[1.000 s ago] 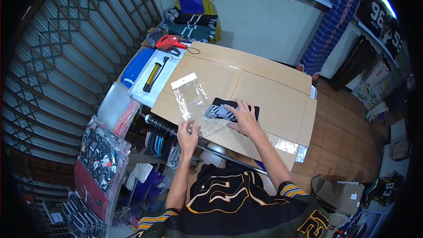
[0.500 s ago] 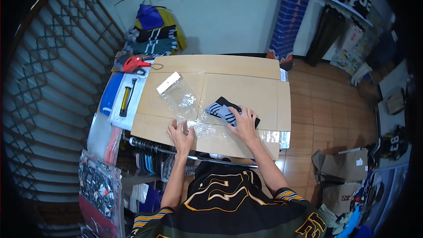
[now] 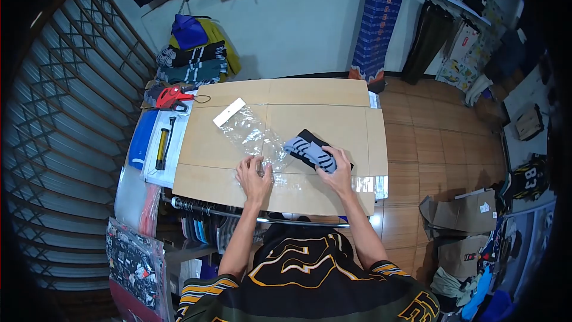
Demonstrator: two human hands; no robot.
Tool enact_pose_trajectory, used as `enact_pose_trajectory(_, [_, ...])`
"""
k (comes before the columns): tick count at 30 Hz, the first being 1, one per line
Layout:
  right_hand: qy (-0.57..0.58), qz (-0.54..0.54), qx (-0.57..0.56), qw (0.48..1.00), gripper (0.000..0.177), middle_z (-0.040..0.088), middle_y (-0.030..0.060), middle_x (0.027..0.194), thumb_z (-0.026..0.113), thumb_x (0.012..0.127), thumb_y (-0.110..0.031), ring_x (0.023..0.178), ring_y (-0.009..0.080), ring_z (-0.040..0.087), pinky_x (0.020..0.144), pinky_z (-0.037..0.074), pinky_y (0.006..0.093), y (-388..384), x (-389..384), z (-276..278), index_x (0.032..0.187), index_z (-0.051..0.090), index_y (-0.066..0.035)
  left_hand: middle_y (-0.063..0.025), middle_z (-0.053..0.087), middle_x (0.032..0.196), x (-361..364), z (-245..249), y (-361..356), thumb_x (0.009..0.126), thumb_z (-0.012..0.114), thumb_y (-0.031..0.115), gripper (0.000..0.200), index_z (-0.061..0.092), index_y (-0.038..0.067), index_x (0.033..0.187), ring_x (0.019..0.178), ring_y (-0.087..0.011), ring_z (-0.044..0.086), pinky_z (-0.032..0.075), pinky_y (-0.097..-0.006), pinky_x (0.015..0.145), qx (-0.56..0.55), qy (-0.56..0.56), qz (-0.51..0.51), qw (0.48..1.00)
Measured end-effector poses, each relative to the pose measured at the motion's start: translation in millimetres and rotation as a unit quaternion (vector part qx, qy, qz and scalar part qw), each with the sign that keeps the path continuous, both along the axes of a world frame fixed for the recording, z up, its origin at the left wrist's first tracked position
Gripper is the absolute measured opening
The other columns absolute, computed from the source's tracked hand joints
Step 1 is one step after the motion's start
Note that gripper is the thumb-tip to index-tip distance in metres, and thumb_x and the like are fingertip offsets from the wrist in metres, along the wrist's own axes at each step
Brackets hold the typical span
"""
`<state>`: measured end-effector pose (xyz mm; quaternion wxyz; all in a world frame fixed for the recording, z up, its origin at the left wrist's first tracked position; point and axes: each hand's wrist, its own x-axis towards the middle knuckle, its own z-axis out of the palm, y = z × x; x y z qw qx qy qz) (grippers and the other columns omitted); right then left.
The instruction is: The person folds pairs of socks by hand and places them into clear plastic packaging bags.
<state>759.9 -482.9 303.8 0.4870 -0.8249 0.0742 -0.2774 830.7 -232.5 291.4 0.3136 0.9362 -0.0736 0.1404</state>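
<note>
On the cardboard tabletop (image 3: 238,189), my right hand (image 3: 338,172) holds a folded pair of socks (image 3: 311,149), light grey-blue with black stripes and black beneath. Its thumb and fingers grip the right end of the bundle. A clear plastic bag (image 3: 250,134) with a white header strip lies slanted to the left of the socks. My left hand (image 3: 255,180) is at the near end of the bag, its fingers curled down on the film. Just what the fingertips pinch is partly hidden. The socks sit outside the bag, close to its near end.
A red tape dispenser (image 3: 173,98) lies at the table's far left corner. A yellow-and-black hand pump (image 3: 162,149) rests along the left side. Clothes hang on a rail (image 3: 208,204) under the near edge. Cardboard boxes (image 3: 462,214) stand on the floor at right.
My left hand has moved right along the near end of the bag, and the bag has shifted slightly right on the cardboard. My right hand still grips the socks, now nearer their end.
</note>
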Motion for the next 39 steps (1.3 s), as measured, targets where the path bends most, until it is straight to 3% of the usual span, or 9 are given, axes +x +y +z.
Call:
enact_pose_trajectory(2, [-0.015, 0.009, -0.042, 0.999, 0.056, 0.067, 0.0164, 0.114, 0.082, 0.067, -0.008, 0.105, 0.0325, 0.067, 0.093, 0.054, 0.0394, 0, -3, 3, 0.121, 0.068, -0.006, -0.0126, 0.057, 0.131, 0, 2, -1, 0.087, 0.076, 0.029, 0.033, 0.071, 0.012, 0.115, 0.129, -0.0348, 0.046, 0.033, -0.0535, 0.107, -0.005, 0.005, 0.003, 1.0])
enact_pose_trajectory(4, [0.014, 0.123, 0.029, 0.992, 0.058, 0.066, 0.0145, 0.119, 0.083, 0.066, -0.016, 0.111, 0.0336, 0.064, 0.099, 0.046, 0.0453, -1, -7, -3, 0.122, 0.069, -0.01, -0.0124, 0.056, 0.131, -1, 4, -1, 0.087, 0.076, 0.029, 0.033, 0.071, 0.012, 0.115, 0.128, -0.0349, 0.046, 0.033, -0.0535, 0.107, -0.01, 0.009, 0.003, 1.0])
enact_pose_trajectory(10, [0.074, 0.21, -0.139, 0.965, 0.058, 0.066, 0.0109, 0.121, 0.085, 0.062, -0.021, 0.117, 0.0305, 0.06, 0.106, 0.041, 0.0439, 6, -12, 12, 0.119, 0.073, -0.014, -0.0122, 0.058, 0.13, 0, 0, 2, 0.088, 0.074, 0.029, 0.031, 0.071, 0.013, 0.114, 0.128, -0.0343, 0.047, 0.034, -0.0532, 0.107, -0.014, -0.003, 0.003, 1.0])
enact_pose_trajectory(22, [0.089, 0.058, -0.193, 0.975, 0.062, 0.064, 0.0143, 0.124, 0.084, 0.064, -0.02, 0.12, 0.0339, 0.057, 0.107, 0.039, 0.0487, 42, -8, 7, 0.124, 0.071, -0.016, -0.017, 0.067, 0.127, -2, -5, 6, 0.085, 0.075, 0.012, 0.016, 0.066, 0.006, 0.096, 0.127, -0.0378, 0.056, 0.038, -0.0516, 0.106, -0.134, -0.034, -0.011, 0.99])
enact_pose_trajectory(28, [0.118, 0.021, -0.232, 0.965, 0.069, 0.057, 0.0165, 0.134, 0.086, 0.067, -0.021, 0.127, 0.0349, 0.051, 0.108, 0.036, 0.0518, 61, -13, 7, 0.133, 0.066, -0.018, -0.0193, 0.071, 0.117, -5, -3, 5, 0.084, 0.075, 0.005, 0.011, 0.066, 0.002, 0.088, 0.115, -0.039, 0.065, 0.049, -0.047, 0.099, -0.154, -0.082, -0.012, 0.985])
enact_pose_trajectory(30, [0.137, 0.021, -0.242, 0.96, 0.074, 0.051, 0.0189, 0.141, 0.085, 0.07, -0.024, 0.132, 0.0375, 0.046, 0.11, 0.031, 0.0595, 70, -15, 12, 0.14, 0.061, -0.02, -0.0153, 0.069, 0.121, -6, -5, 5, 0.085, 0.073, 0.009, 0.01, 0.066, 0.005, 0.091, 0.126, -0.0382, 0.058, 0.04, -0.0508, 0.105, -0.193, -0.044, -0.008, 0.98])
enact_pose_trajectory(33, [0.164, 0.026, -0.305, 0.938, 0.078, 0.045, 0.0204, 0.149, 0.084, 0.073, -0.027, 0.137, 0.0398, 0.042, 0.11, 0.028, 0.068, 83, -19, 32, 0.145, 0.055, -0.024, -0.015, 0.069, 0.121, -6, -7, 6, 0.084, 0.073, 0.008, 0.01, 0.066, 0.004, 0.09, 0.126, -0.0385, 0.058, 0.041, -0.051, 0.104, -0.202, -0.044, -0.011, 0.978])
enact_pose_trajectory(36, [0.16, 0.069, -0.342, 0.923, 0.079, 0.041, 0.0217, 0.154, 0.083, 0.074, -0.029, 0.14, 0.0417, 0.039, 0.108, 0.027, 0.073, 87, -12, 31, 0.148, 0.052, -0.028, -0.015, 0.069, 0.12, -7, -6, 7, 0.084, 0.073, 0.007, 0.01, 0.066, 0.004, 0.09, 0.126, -0.0386, 0.058, 0.041, -0.0507, 0.104, -0.194, -0.038, -0.014, 0.98])
enact_pose_trajectory(39, [0.163, 0.105, -0.374, 0.907, 0.071, 0.039, 0.0227, 0.156, 0.074, 0.081, -0.02, 0.141, 0.046, 0.037, 0.105, 0.03, 0.0739, 90, 0, 17, 0.148, 0.053, -0.032, -0.015, 0.069, 0.12, -7, -4, 7, 0.084, 0.073, 0.007, 0.009, 0.066, 0.004, 0.09, 0.125, -0.0385, 0.059, 0.042, -0.051, 0.103, -0.196, -0.04, -0.011, 0.98])
